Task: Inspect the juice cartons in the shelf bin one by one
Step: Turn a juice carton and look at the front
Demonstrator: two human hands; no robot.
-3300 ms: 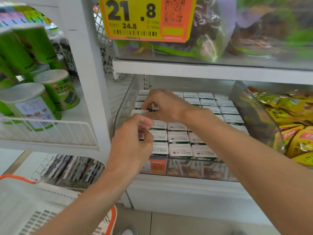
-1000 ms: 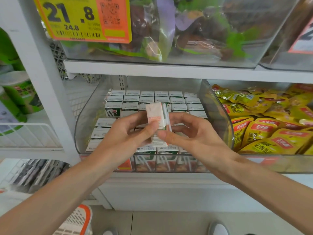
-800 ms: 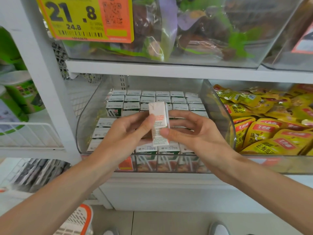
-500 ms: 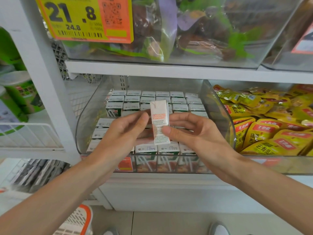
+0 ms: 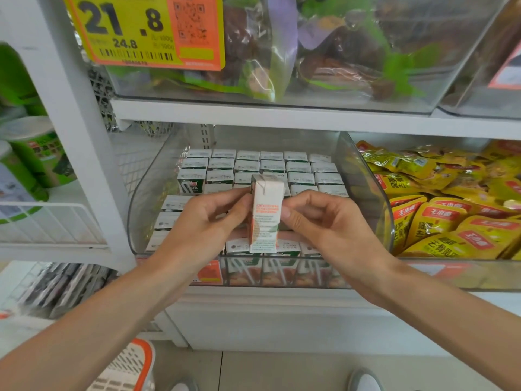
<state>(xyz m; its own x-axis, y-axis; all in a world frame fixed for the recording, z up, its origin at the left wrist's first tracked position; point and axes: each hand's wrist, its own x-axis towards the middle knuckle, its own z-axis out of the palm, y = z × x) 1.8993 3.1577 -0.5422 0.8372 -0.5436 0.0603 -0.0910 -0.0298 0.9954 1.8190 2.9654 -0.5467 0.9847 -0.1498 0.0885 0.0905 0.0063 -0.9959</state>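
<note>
Since a second ago you have turned the juice carton (image 5: 265, 213) so its narrow printed side faces you, upright.

Head view: your left hand (image 5: 203, 221) pinches the carton's left edge, and your right hand (image 5: 324, 227) pinches its right edge, so both are clamped on it. The carton sits between your hands, over the front of the clear shelf bin (image 5: 363, 176). Behind and below the grip, rows of matching cartons (image 5: 272, 166) fill the bin. Right of the grip lie yellow snack packets (image 5: 439, 221). Up and left of it hangs a yellow price tag (image 5: 141, 29).
</note>
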